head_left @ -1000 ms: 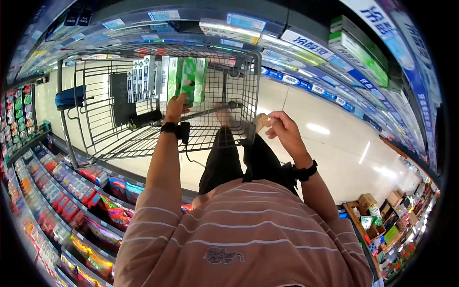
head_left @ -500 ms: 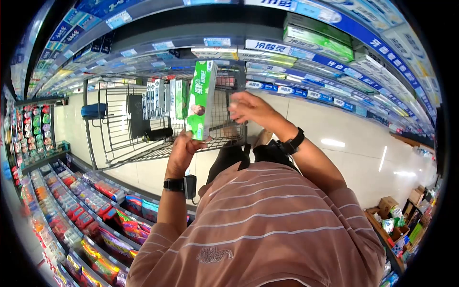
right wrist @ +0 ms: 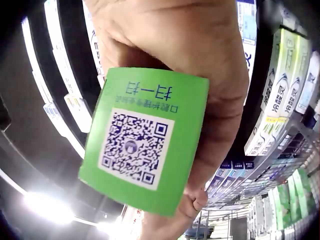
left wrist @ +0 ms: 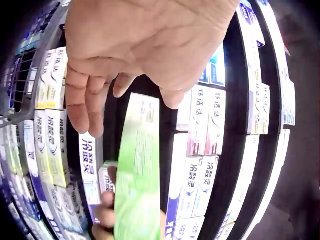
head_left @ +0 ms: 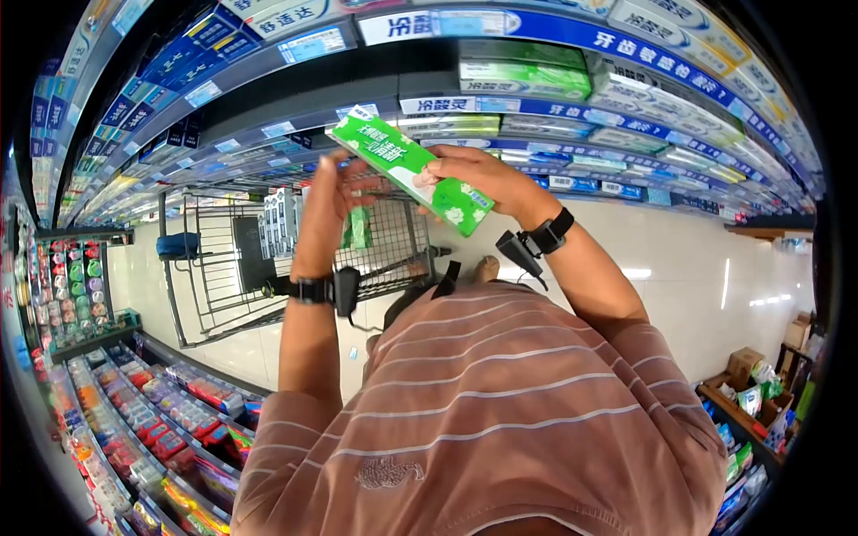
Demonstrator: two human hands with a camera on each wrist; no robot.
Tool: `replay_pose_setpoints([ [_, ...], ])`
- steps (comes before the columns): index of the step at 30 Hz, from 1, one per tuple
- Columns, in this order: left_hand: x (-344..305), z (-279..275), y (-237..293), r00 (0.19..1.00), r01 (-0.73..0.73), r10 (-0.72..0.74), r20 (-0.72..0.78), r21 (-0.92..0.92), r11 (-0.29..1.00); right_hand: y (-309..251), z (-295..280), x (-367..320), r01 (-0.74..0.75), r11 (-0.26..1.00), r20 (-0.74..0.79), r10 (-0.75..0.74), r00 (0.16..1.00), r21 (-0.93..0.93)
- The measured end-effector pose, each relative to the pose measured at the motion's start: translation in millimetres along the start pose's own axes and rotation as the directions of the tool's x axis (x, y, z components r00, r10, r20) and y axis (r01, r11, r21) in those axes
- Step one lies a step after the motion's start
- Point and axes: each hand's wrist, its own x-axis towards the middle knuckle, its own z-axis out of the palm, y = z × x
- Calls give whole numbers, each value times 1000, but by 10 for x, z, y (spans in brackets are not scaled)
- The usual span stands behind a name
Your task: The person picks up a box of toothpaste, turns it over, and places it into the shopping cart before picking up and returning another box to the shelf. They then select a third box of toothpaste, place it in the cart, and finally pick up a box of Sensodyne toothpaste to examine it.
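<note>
A long green toothpaste box (head_left: pixel 411 174) with white lettering is in my right hand (head_left: pixel 487 174), whose thumb and fingers grip it near its right end. The right wrist view shows the end flap of the toothpaste box (right wrist: pixel 137 145) with a QR code. My left hand (head_left: pixel 331 196) is beside the box's other end, fingers loosely extended. In the left wrist view, my left hand (left wrist: pixel 145 45) has its palm showing and holds nothing, with a gap between it and the toothpaste box (left wrist: pixel 137 170).
Below my hands stands a wire shopping cart (head_left: pixel 398 228), holding white-and-dark boxes (head_left: pixel 280 219) and green boxes (head_left: pixel 357 230). Shelves ahead carry rows of toothpaste, including a green stack (head_left: pixel 523 76). Colourful packets (head_left: pixel 165 429) fill a rack at the lower left.
The green box came up out of the cart in my left hand and has passed to my right hand. My left hand has released it. The view has shifted closer to the shelves.
</note>
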Motion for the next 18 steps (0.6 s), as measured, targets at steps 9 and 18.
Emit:
replay_pose_setpoints([
  [9,390,445,191,995,39,-45,91,68,997,-99,-473,-439,2,1000,6,-3,1000,25],
  [18,431,729,-57,997,57,-59,-57,-44,997,-16,-1009,-836,340,927,-254,-295,921,157],
])
